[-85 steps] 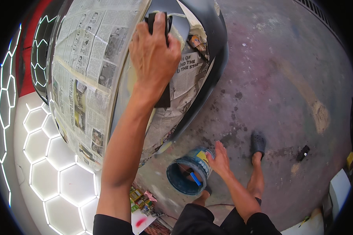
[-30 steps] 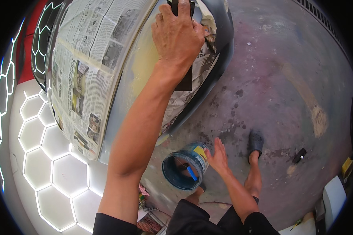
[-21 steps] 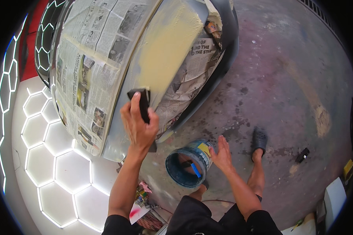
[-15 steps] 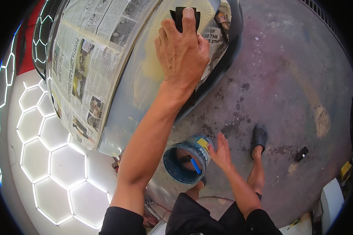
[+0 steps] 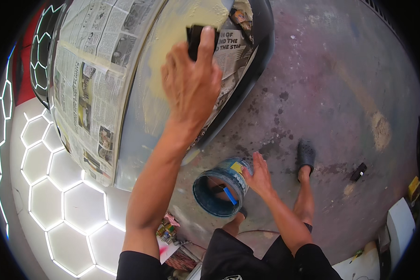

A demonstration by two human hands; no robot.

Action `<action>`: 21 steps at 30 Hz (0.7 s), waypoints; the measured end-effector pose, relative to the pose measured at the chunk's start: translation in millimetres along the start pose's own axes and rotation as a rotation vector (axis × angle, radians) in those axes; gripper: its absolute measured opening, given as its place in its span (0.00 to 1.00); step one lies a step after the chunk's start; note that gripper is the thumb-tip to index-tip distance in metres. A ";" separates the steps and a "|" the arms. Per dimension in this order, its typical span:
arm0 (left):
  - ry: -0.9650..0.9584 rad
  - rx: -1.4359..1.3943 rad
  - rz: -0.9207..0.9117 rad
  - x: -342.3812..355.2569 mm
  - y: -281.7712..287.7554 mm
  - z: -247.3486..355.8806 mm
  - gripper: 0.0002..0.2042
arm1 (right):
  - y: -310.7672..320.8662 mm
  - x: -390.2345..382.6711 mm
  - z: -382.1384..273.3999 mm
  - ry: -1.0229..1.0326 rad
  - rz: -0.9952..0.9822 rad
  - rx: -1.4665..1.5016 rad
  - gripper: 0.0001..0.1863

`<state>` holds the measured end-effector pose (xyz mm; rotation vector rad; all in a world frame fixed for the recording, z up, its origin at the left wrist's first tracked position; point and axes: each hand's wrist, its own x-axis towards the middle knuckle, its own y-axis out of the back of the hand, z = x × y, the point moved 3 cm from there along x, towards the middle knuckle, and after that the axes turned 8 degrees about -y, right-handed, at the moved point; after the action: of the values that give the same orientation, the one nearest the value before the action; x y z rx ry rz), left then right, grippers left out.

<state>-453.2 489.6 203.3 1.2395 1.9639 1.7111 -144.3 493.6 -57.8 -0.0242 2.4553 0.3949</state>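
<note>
My left hand [image 5: 191,86] grips a black sanding block [image 5: 197,43] and presses it against a grey car panel [image 5: 136,119]. Cream-coloured filler [image 5: 165,35] coats the panel around the block, with pale smears trailing down nearer me. My index finger lies stretched along the top of the block. My right hand [image 5: 260,176] holds nothing, its fingers straight and close together, right beside a dark blue bucket [image 5: 204,209]. Whether it touches the bucket I cannot tell. Inside the bucket a blue strip-like thing [image 5: 230,196] shows.
Newspaper [image 5: 95,84] masks the surface left of the panel, and more newspaper [image 5: 231,51] fills the opening on its right, inside a dark curved edge [image 5: 254,77]. My shoe [image 5: 306,153] stands on the stained floor. A small black object [image 5: 358,171] lies farther right.
The block under my left hand has slid over the filler toward me and a little toward the newspaper-filled opening. The view has shifted slightly. My right hand stays by the bucket.
</note>
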 end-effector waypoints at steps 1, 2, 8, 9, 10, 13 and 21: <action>-0.036 0.008 -0.033 -23.3 9.1 -4.3 0.37 | 3.2 -0.2 0.4 -0.014 -0.003 0.001 0.43; -0.081 0.033 -0.089 -54.4 22.4 -13.1 0.39 | 6.6 -1.1 -3.1 -0.019 -0.012 0.006 0.42; -0.245 0.131 -0.378 -90.9 63.9 -24.5 0.42 | 16.4 -0.5 -0.2 -0.039 0.003 0.041 0.42; -0.253 0.153 -0.363 -68.9 54.8 -18.1 0.41 | 17.5 0.0 1.6 -0.048 0.006 0.038 0.42; -0.260 0.182 -0.350 -39.6 43.6 -10.9 0.40 | 17.0 1.7 -0.1 -0.041 0.011 0.044 0.42; -0.292 0.225 -0.256 39.5 8.5 5.8 0.37 | 13.3 0.3 -0.9 -0.031 0.012 0.057 0.42; -0.136 -0.054 -0.215 -63.2 34.6 -28.8 0.38 | 25.2 7.3 -1.2 -0.036 0.018 0.070 0.42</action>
<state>-419.7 422.1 221.7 1.0541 1.8833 1.5230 -153.7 517.9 -54.4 0.0338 2.4331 0.3147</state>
